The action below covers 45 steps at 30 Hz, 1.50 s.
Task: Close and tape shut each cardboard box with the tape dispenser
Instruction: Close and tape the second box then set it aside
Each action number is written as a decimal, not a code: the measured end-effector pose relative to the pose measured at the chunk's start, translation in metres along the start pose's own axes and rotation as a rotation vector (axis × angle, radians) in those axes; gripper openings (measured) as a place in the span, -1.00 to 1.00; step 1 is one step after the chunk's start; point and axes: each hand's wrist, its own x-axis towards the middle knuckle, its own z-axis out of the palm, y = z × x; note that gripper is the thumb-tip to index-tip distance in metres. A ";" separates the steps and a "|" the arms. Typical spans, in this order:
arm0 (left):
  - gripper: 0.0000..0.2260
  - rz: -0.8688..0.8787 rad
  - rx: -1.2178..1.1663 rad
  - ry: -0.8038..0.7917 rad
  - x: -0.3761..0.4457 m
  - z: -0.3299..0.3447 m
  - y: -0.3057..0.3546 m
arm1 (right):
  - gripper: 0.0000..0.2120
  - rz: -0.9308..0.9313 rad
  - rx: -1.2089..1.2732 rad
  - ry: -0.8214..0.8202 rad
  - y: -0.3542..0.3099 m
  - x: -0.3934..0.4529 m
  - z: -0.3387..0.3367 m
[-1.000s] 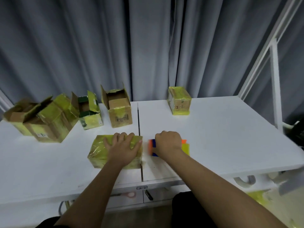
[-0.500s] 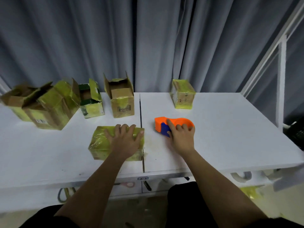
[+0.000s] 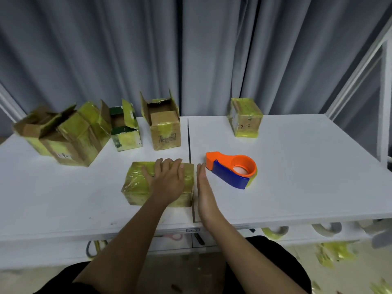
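- Our left hand (image 3: 167,181) lies flat on top of the taped box (image 3: 158,184), fingers spread and nearly straight, pressing it down rather than gripping it.
- Our right hand (image 3: 203,187) stands on edge against the box's right side, fingers straight and together, holding nothing.
- The dispenser (image 3: 232,169) lies on the table (image 3: 297,177) just right of the right hand and slightly farther from us, apart from the fingertips by a small gap.
- Its long axis runs slantwise: the orange nose points left and away, toward the seam between the two tabletops, and the round tape end points right and nearer us.
- The right hand is plainly the nearer one; the left would have to cross over the box.
- The dispenser is orange with a blue side guard, lying on its side so the ring's hollow core faces up.
- The box under our hands looks closed and wrapped in glossy yellow tape, wrinkled at its left end.
- Four open boxes (image 3: 163,126) wait in a row at the back left, flaps up; we judge one of these comes next.
- One sealed box (image 3: 245,117), marked "2-2", stands alone at the back right.
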 end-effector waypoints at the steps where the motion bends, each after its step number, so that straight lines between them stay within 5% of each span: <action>1: -0.60 -0.001 -0.002 -0.006 0.001 0.000 0.000 | -0.55 0.027 0.025 -0.023 0.005 0.001 0.004; 12: -0.59 -0.008 -0.020 -0.108 -0.001 -0.007 0.001 | -0.40 0.177 -0.321 -0.090 0.019 0.018 -0.015; 20: -0.55 -0.015 -0.200 -0.215 -0.001 -0.023 -0.002 | -0.50 -0.101 -0.254 -0.002 0.027 0.017 0.010; 22: -0.55 0.023 -0.248 -0.180 -0.002 -0.028 -0.011 | -0.50 -0.108 -0.267 0.038 0.032 0.020 0.011; 26: -0.38 -0.087 0.075 0.034 -0.012 -0.029 -0.045 | -0.50 -0.109 -0.308 0.049 0.034 0.023 0.011; 29: -0.13 -0.305 -0.223 0.047 -0.019 -0.030 -0.064 | -0.54 -0.161 -0.401 0.032 0.033 0.020 0.012; 32: -0.36 -0.336 -0.574 0.108 -0.020 -0.033 -0.068 | -0.55 -0.172 -0.449 0.021 0.035 0.023 0.009; 40: -0.61 -0.226 -0.543 0.102 -0.018 -0.034 -0.080 | -0.53 -0.176 -0.824 -0.090 0.014 0.024 -0.005; 45: -0.26 -0.136 -0.278 -0.036 -0.020 -0.039 -0.085 | -0.43 -0.199 -0.769 -0.117 -0.004 0.027 -0.014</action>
